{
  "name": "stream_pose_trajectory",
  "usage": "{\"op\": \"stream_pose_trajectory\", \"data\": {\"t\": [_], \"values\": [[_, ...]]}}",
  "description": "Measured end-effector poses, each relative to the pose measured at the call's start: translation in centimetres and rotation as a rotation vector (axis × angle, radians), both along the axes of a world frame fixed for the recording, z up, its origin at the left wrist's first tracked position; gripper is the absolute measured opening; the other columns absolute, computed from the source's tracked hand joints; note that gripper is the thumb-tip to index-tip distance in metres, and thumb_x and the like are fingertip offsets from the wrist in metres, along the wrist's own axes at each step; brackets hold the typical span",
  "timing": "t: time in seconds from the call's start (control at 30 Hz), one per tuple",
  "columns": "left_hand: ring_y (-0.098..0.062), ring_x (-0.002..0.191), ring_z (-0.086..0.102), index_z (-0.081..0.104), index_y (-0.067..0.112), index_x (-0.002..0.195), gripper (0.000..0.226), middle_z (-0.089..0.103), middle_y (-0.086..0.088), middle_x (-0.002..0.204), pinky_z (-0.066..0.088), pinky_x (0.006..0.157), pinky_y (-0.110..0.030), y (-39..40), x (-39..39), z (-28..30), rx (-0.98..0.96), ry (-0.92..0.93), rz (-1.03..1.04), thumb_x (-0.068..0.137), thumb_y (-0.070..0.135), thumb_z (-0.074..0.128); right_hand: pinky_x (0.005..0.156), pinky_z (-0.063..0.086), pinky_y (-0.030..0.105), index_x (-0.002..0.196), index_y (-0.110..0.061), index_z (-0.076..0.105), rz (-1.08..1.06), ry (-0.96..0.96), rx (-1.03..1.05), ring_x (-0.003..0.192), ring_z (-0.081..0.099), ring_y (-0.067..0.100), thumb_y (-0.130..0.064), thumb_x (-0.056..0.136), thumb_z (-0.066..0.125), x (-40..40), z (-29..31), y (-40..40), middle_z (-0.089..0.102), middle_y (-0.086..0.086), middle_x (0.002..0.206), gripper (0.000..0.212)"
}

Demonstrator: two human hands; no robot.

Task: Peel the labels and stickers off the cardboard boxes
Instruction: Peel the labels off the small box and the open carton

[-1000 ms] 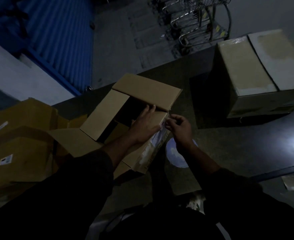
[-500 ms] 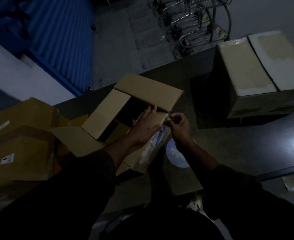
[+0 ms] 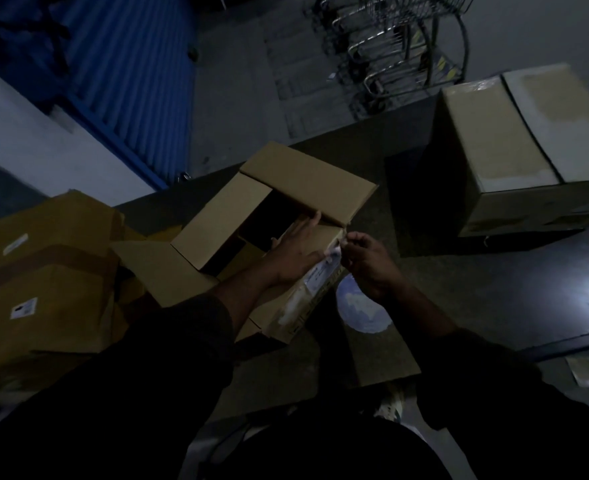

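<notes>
Label corner now higher off open box, right hand pinching

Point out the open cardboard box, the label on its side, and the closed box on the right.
open cardboard box (image 3: 306, 174): head view, on its far flap.
label (image 3: 315, 277): head view, on its white face below the left hand.
closed box (image 3: 493, 140): head view, on its top panel.
</notes>
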State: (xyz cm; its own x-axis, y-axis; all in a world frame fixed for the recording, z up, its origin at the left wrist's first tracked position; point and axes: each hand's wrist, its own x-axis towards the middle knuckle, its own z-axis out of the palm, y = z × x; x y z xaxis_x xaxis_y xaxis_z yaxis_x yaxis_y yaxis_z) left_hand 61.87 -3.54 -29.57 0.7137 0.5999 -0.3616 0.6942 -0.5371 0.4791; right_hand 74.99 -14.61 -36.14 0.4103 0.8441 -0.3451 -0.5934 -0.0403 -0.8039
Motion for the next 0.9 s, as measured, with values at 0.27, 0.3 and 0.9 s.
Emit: {"op": "stream_pose_trajectory", "data": {"t": [0.27, 0.3, 0.9], "values": [[-0.019, 0.152, 0.007, 0.016, 0.035, 0.156, 0.063, 0.005, 0.004, 0.166, 0.002, 0.118, -0.059, 0.1, 0.3, 0.1, -0.004, 0.024, 0.012, 0.100, 0.049, 0.042, 0.069, 0.050, 0.021, 0.101, -0.013, 0.067, 0.093, 0.028, 0.008, 0.085, 0.068, 0.009, -0.012, 0.096, 0.059, -1.6, 0.4, -2.2, 0.072, 0.002, 0.096, 0.010], [-0.019, 0.152, 0.008, 0.019, 0.034, 0.156, 0.061, 0.006, 0.004, 0.165, 0.002, 0.118, -0.057, -0.1, 0.4, 0.0, 0.005, 0.029, 0.022, 0.101, 0.049, 0.041, 0.071, 0.050, 0.021, 0.101, -0.013, 0.068, 0.101, 0.024, -0.007, 0.086, 0.068, 0.008, -0.013, 0.096, 0.059, -1.7, 0.5, -2.3, 0.072, 0.000, 0.096, 0.010], [-0.021, 0.129, 0.044, 0.040, 0.019, 0.143, 0.079, 0.041, -0.005, 0.145, 0.042, 0.105, -0.038, -0.1, 1.5, 0.1, -0.060, -0.080, 0.151, 0.078, 0.048, 0.076, 0.085, 0.045, 0.008, 0.124, 0.000, 0.061, 0.226, -0.094, -0.055, 0.097, 0.060, 0.000, -0.007, 0.097, 0.059, -0.4, 1.1, -3.0, 0.060, 0.004, 0.122, 0.028]]}}
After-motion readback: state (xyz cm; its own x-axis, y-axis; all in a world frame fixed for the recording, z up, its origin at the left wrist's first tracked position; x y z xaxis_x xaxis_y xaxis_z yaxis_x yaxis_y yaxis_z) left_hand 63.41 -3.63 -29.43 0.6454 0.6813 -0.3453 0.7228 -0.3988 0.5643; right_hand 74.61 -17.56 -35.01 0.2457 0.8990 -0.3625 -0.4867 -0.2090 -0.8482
